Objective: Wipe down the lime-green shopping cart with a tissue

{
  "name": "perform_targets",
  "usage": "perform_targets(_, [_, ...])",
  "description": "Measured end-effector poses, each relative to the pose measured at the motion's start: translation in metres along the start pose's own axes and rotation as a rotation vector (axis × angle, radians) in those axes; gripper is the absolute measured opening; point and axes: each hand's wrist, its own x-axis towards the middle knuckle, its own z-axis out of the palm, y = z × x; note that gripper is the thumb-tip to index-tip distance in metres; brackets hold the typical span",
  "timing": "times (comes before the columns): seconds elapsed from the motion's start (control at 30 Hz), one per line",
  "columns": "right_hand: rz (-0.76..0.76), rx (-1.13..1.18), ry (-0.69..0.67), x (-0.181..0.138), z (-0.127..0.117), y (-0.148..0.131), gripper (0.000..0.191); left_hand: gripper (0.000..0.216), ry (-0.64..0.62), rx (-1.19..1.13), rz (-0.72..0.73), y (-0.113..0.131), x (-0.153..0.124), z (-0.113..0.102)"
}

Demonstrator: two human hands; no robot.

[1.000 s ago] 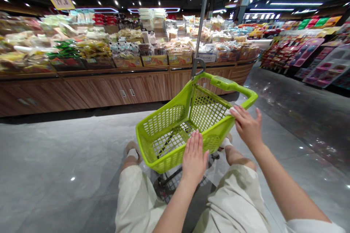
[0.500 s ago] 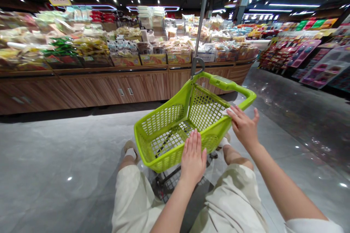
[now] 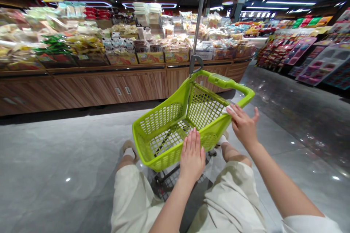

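Note:
A lime-green plastic shopping basket [image 3: 161, 120] sits tilted on a dark cart frame [image 3: 169, 182] between my knees. My left hand [image 3: 193, 156] lies flat on the basket's near wall, fingers stretched and together, holding nothing. My right hand [image 3: 243, 125] rests at the rim on the right side, below the green handle [image 3: 226, 82]. Its fingertips press a small white wipe [image 3: 227, 109] against the rim, with the thumb spread out. The basket is empty inside.
A metal pole [image 3: 198, 18] rises from the cart's far end. A long wooden counter [image 3: 109, 83] piled with packaged food runs across behind it. Shelves of colourful goods [image 3: 314, 58] line the aisle on the right. The glossy grey floor [image 3: 54, 153] spreads to the left.
The whole view has drifted slightly left and up. Both hands stay on the basket in nearly the same places.

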Motion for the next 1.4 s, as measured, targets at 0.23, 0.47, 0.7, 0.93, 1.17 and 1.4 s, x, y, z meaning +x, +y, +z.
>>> perform_targets(0.23, [-0.323,0.124,-0.214,-0.026,0.003,-0.072,0.054,0.065,0.011,-0.011,-0.013,0.003,0.001,0.002])
perform_targets(0.47, [0.009,-0.012,-0.017,0.005,0.001,0.006,0.044,0.065,-0.002,-0.007,-0.007,0.002,0.000,0.002])
perform_targets(0.7, [-0.206,0.140,-0.191,-0.031,0.006,-0.077,0.055,0.065,-0.010,0.006,-0.017,0.006,0.001,0.001])
perform_targets(0.93, [0.052,0.016,0.004,-0.004,0.001,-0.001,0.050,0.061,-0.019,0.022,-0.001,0.003,0.000,0.001])
perform_targets(1.17, [-0.203,0.142,-0.180,-0.033,0.004,-0.066,0.055,0.061,-0.029,0.048,-0.008,0.005,0.001,0.000])
perform_targets(1.4, [-0.006,0.022,-0.037,-0.009,0.001,-0.011,0.045,0.061,-0.028,0.037,0.005,0.003,0.001,-0.001])
